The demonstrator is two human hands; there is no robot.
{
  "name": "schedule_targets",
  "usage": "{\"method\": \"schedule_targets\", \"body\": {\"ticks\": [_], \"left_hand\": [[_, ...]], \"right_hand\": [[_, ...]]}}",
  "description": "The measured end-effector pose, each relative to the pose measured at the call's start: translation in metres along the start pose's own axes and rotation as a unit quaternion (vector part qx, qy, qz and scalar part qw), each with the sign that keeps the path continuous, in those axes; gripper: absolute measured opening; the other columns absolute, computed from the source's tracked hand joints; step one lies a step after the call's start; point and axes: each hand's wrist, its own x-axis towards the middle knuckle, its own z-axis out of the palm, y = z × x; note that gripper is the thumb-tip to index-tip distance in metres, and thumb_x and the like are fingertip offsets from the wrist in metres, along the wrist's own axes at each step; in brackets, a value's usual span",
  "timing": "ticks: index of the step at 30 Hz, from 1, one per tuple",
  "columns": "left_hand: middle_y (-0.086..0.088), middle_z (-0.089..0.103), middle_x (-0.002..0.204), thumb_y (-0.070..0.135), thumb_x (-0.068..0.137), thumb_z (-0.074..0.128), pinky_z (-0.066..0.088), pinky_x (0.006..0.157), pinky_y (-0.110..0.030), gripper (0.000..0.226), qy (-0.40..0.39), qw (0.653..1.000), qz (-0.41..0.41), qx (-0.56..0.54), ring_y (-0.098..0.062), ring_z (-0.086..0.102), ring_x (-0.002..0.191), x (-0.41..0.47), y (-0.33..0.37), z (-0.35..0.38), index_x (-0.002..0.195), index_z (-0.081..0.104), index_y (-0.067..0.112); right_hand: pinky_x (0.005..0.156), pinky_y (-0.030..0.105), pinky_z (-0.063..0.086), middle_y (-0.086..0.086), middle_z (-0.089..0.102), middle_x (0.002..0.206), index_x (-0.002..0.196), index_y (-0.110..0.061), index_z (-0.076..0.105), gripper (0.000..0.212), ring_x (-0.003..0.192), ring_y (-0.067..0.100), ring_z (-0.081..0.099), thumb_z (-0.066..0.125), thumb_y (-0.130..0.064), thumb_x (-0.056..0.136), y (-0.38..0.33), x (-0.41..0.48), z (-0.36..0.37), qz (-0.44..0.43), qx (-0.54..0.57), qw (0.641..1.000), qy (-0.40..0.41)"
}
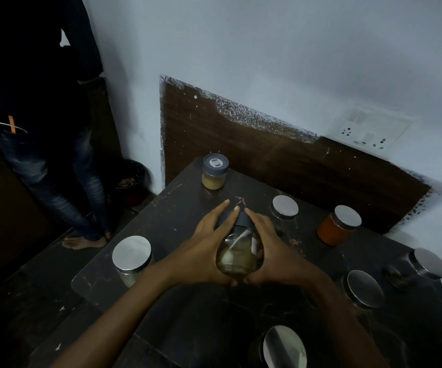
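A glass jar (238,254) with a dark grey lid and pale yellowish contents is tilted away from me above the middle of the dark table (188,205). My left hand (204,248) holds its left side, with fingers reaching along the lid. My right hand (270,243) holds its right side, thumb under the base. The two hands cup the jar between them.
Other jars stand around: a grey-lidded one with tan powder (215,171) at the back, an orange-filled one (338,224), and several steel-lidded ones, such as the jar (131,254) at the left edge. A person (41,128) stands at the left beside a dark bin (132,181).
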Motion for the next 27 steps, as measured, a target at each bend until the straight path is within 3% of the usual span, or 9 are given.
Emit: {"method": "schedule_targets", "body": {"ticks": [2, 7, 12, 17, 19, 24, 25, 27], "left_hand": [[0.020, -0.008, 0.148, 0.049, 0.062, 0.077, 0.027, 0.112, -0.037, 0.116, 0.022, 0.999, 0.010, 0.028, -0.013, 0.003, 0.140, 0.002, 0.002, 0.001, 0.141, -0.008, 0.043], [0.011, 0.005, 0.148, 0.051, 0.058, 0.070, 0.034, 0.110, -0.039, 0.110, 0.071, 0.997, 0.006, -0.032, -0.014, 0.015, 0.139, -0.001, 0.000, -0.003, 0.145, 0.005, 0.037], [0.012, 0.005, 0.149, 0.043, 0.059, 0.076, 0.037, 0.109, -0.037, 0.113, 0.065, 0.994, 0.002, -0.088, -0.007, 0.016, 0.139, -0.003, 0.001, -0.004, 0.147, 0.006, 0.034], [0.025, -0.020, 0.148, 0.061, 0.057, 0.069, 0.021, 0.111, -0.030, 0.118, 0.024, 1.000, 0.001, -0.011, -0.007, -0.005, 0.141, -0.001, 0.004, -0.001, 0.142, -0.011, 0.044], [0.020, -0.009, 0.150, 0.061, 0.058, 0.066, 0.026, 0.110, -0.033, 0.111, 0.034, 0.999, 0.006, 0.011, -0.007, 0.002, 0.139, 0.001, 0.003, 0.000, 0.143, -0.004, 0.040], [0.013, 0.005, 0.149, 0.050, 0.059, 0.071, 0.032, 0.110, -0.032, 0.107, 0.060, 0.997, 0.006, -0.048, -0.006, 0.014, 0.139, 0.003, 0.002, -0.004, 0.143, 0.006, 0.039], [0.012, 0.006, 0.149, 0.050, 0.059, 0.072, 0.032, 0.111, -0.030, 0.107, 0.063, 0.996, 0.004, -0.062, -0.002, 0.014, 0.138, 0.003, 0.003, -0.005, 0.143, 0.007, 0.039], [0.013, 0.007, 0.149, 0.048, 0.059, 0.073, 0.032, 0.111, -0.026, 0.108, 0.063, 0.994, 0.001, -0.087, 0.006, 0.012, 0.136, 0.003, 0.006, -0.007, 0.144, 0.007, 0.037]], "right_hand": [[0.099, 0.021, 0.035, -0.017, 0.004, 0.144, 0.130, -0.051, -0.010, 0.123, 0.129, 0.007, 0.022, 0.085, -0.019, 0.059, -0.003, 0.000, 0.001, 0.000, -0.010, 1.000, 0.003], [0.109, 0.039, 0.036, -0.018, -0.014, 0.151, 0.131, -0.055, -0.017, 0.132, 0.138, 0.013, 0.014, 0.085, -0.014, 0.058, -0.006, -0.007, -0.008, 0.022, 0.026, 0.999, -0.005], [0.082, 0.021, 0.053, -0.001, 0.018, 0.150, 0.132, -0.056, -0.005, 0.126, 0.120, 0.013, 0.047, 0.083, -0.005, 0.058, -0.003, -0.011, -0.008, 0.032, 0.080, 0.996, -0.013], [0.083, 0.012, 0.047, -0.013, 0.008, 0.145, 0.140, -0.043, -0.003, 0.125, 0.124, 0.006, 0.035, 0.085, -0.012, 0.057, -0.001, -0.007, 0.000, 0.011, 0.024, 0.999, 0.021], [0.086, 0.013, 0.043, -0.013, 0.008, 0.144, 0.135, -0.046, -0.004, 0.123, 0.126, 0.007, 0.032, 0.085, -0.013, 0.057, -0.003, -0.007, 0.001, 0.009, 0.023, 0.999, 0.030], [0.107, 0.029, 0.031, -0.023, -0.006, 0.146, 0.135, -0.050, -0.014, 0.130, 0.134, 0.006, 0.014, 0.086, -0.018, 0.058, -0.006, -0.011, -0.008, 0.023, 0.025, 0.999, 0.013], [0.107, 0.032, 0.033, -0.020, -0.009, 0.149, 0.132, -0.053, -0.016, 0.131, 0.136, 0.010, 0.015, 0.086, -0.018, 0.057, -0.006, -0.012, -0.011, 0.029, 0.032, 0.999, 0.005], [0.093, 0.023, 0.043, -0.008, -0.002, 0.155, 0.127, -0.058, -0.013, 0.128, 0.135, 0.014, 0.024, 0.085, -0.014, 0.058, -0.008, -0.014, -0.016, 0.041, 0.055, 0.998, -0.006]]}}
